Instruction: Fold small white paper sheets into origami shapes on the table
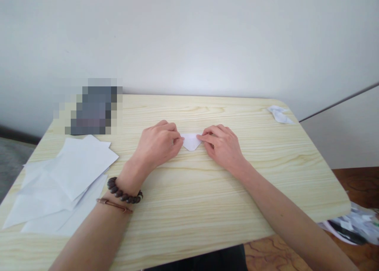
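Observation:
A small folded piece of white paper (191, 141) lies near the middle of the wooden table, its lower edge coming to a blunt point. My left hand (162, 142) pinches its left end, with thumb and forefinger together and the other fingers curled. At the opposite end, my right hand (220, 144) has thumb and fingers closed on the paper. Both ends of the paper are partly hidden beneath the fingertips. Dark beads and a thin brown cord circle my left wrist.
Loose white sheets (79, 164) overlap on the table's left side. Behind them is a blurred-out dark object (93, 109). A folded white paper piece (280, 114) rests at the far right corner. A container with paper scraps (361, 223) stands below the right edge. A white wall (207, 38) borders the back.

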`<action>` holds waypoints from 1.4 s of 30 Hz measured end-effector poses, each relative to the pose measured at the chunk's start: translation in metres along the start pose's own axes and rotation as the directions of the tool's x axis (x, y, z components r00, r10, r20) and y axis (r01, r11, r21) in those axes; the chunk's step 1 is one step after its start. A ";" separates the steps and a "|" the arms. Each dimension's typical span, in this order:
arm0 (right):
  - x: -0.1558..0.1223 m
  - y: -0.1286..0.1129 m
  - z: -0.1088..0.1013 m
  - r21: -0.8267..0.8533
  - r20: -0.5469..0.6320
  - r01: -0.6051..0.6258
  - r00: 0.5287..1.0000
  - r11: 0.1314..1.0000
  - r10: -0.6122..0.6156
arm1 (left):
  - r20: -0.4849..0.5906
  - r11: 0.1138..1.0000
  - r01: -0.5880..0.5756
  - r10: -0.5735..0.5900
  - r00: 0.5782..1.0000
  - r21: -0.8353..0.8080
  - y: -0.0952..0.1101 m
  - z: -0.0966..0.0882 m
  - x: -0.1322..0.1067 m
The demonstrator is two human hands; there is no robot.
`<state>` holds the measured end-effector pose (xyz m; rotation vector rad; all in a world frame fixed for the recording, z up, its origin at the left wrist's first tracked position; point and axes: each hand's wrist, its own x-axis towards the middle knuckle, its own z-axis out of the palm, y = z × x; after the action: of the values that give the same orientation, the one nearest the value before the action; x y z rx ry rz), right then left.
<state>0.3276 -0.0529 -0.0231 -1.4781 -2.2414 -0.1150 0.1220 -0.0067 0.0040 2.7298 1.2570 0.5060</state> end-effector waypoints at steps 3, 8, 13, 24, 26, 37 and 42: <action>0.000 0.000 0.000 0.016 0.005 -0.007 1.000 1.000 0.007 | -0.004 0.998 0.035 -0.034 0.999 0.051 0.001 0.000 0.000; 0.000 -0.002 0.000 0.031 0.004 -0.016 1.000 0.999 0.016 | -0.011 0.998 0.069 -0.069 0.998 0.009 -0.002 0.001 -0.002; 0.000 -0.001 0.001 0.041 -0.003 -0.021 1.000 0.999 0.021 | -0.030 0.996 0.090 -0.090 0.995 -0.029 -0.005 0.007 -0.002; 0.000 -0.001 0.001 0.085 -0.008 -0.007 1.000 0.996 0.007 | -0.023 0.991 0.013 -0.016 1.000 -0.134 -0.020 0.020 0.000; 0.001 0.000 0.002 0.122 -0.002 -0.032 0.999 0.992 0.032 | -0.019 0.989 -0.002 -0.001 1.000 -0.146 -0.021 0.021 0.000; 0.003 0.007 0.006 0.370 -0.003 -0.096 0.995 0.924 0.104 | -0.015 0.975 -0.079 0.078 0.997 -0.206 -0.022 0.024 0.001; 0.004 0.006 0.005 0.360 0.023 -0.097 0.995 0.928 0.095 | -0.018 0.974 -0.099 0.097 0.995 -0.205 -0.023 0.024 0.001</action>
<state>0.3303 -0.0453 -0.0274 -1.3799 -2.0509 0.3169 0.1144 0.0102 -0.0236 2.6271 1.0121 0.6200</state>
